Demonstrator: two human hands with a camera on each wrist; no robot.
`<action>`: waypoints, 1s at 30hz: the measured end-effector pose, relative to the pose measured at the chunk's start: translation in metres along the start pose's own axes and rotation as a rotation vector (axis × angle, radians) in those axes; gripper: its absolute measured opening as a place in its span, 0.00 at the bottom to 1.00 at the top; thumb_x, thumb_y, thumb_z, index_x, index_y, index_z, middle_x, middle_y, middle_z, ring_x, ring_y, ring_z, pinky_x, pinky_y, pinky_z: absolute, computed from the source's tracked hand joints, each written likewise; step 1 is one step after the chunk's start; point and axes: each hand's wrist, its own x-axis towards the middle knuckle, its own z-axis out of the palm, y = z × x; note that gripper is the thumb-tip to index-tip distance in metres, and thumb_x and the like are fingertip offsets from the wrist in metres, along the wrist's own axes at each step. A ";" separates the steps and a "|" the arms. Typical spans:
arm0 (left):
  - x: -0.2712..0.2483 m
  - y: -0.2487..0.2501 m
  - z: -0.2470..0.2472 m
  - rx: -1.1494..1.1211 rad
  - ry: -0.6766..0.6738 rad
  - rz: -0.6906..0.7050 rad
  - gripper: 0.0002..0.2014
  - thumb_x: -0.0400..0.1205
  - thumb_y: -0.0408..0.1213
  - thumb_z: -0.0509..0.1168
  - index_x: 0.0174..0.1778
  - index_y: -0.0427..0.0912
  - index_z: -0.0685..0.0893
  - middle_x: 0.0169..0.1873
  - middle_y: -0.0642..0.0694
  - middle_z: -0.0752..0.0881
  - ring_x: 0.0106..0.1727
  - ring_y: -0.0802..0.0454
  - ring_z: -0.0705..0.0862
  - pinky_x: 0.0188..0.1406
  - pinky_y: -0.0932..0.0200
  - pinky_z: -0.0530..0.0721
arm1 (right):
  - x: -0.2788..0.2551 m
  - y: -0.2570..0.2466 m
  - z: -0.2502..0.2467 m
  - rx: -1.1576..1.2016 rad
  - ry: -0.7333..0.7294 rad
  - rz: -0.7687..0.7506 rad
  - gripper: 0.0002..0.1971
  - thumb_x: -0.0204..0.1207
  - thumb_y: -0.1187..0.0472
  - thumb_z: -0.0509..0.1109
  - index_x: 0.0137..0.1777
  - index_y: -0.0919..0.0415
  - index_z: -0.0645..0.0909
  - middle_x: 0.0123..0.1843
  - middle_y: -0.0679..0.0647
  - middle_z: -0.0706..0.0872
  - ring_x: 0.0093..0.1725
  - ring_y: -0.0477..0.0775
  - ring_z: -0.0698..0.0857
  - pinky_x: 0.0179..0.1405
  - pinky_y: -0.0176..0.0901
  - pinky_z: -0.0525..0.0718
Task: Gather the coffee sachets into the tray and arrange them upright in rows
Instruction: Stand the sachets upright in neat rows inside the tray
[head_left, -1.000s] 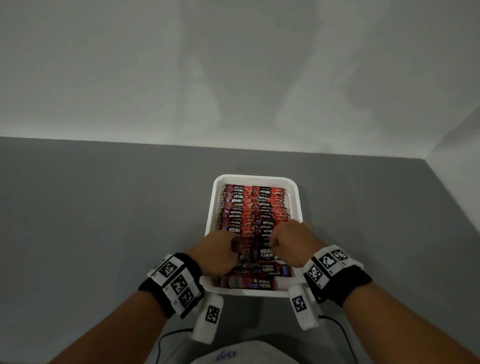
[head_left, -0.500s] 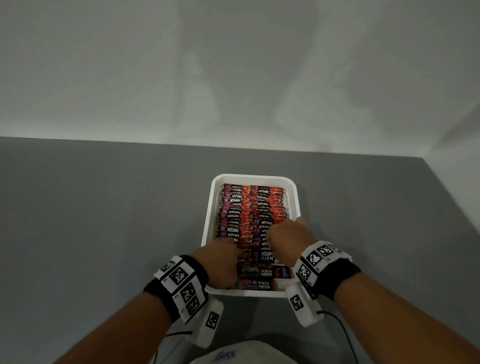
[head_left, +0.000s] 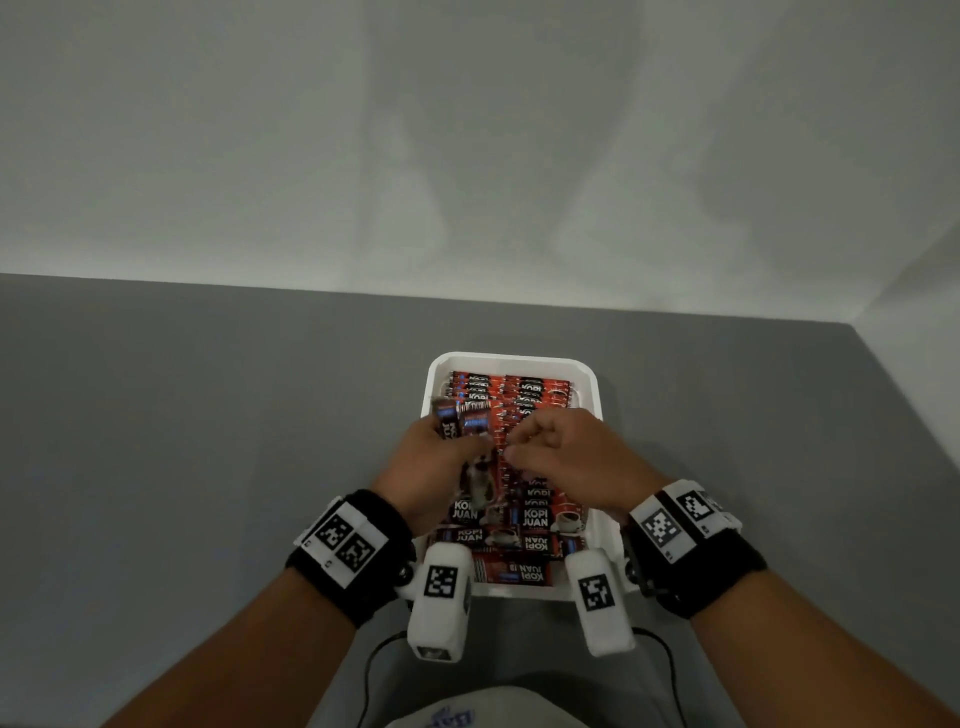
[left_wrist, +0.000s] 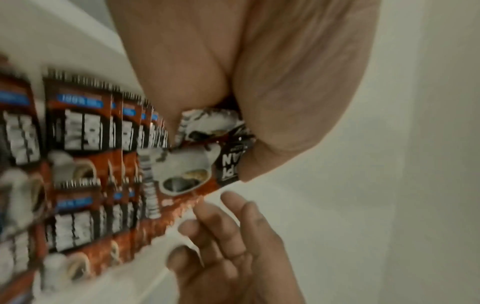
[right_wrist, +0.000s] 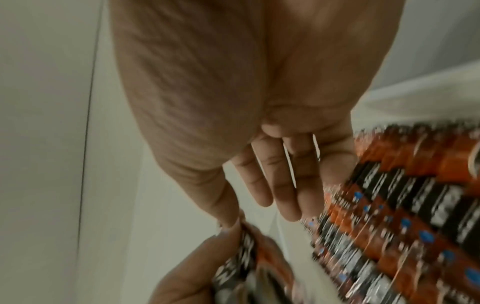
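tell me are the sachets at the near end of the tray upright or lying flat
Lying flat. In the head view the near sachets show full faces with sideways and inverted logos, while the far rows in the white tray stand upright.

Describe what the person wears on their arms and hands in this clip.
Both hands, left and right, are bare, with no sleeves showing. Each wrist has a black band carrying white square-code tags, plus a white tagged camera pod beneath. Thin black cables trail back from the pods.

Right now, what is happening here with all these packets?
A person is sorting coffee sachets in a white tray on a grey table. The left hand grips a few sachets above the tray. The right hand, fingers loose, reaches toward them. The far rows stand upright; sachets near the person lie flat.
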 end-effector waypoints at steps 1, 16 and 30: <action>0.001 0.002 0.003 -0.060 0.009 0.025 0.14 0.82 0.22 0.66 0.64 0.29 0.85 0.58 0.29 0.89 0.60 0.27 0.88 0.64 0.30 0.84 | -0.002 -0.003 0.004 0.109 -0.022 -0.003 0.07 0.77 0.58 0.78 0.53 0.54 0.87 0.44 0.55 0.94 0.46 0.55 0.93 0.52 0.50 0.91; 0.001 0.011 -0.018 -0.160 0.322 0.011 0.04 0.82 0.30 0.67 0.42 0.38 0.86 0.31 0.45 0.85 0.33 0.50 0.82 0.31 0.56 0.81 | 0.016 0.013 0.004 -0.130 0.128 0.001 0.04 0.74 0.62 0.80 0.41 0.52 0.91 0.38 0.44 0.91 0.38 0.40 0.87 0.40 0.32 0.79; -0.006 -0.001 -0.029 0.033 0.279 0.024 0.11 0.78 0.19 0.61 0.40 0.36 0.85 0.31 0.43 0.89 0.32 0.47 0.88 0.32 0.54 0.86 | 0.054 0.034 0.063 -0.677 -0.227 -0.108 0.06 0.74 0.65 0.76 0.47 0.61 0.94 0.45 0.55 0.93 0.45 0.55 0.91 0.52 0.48 0.91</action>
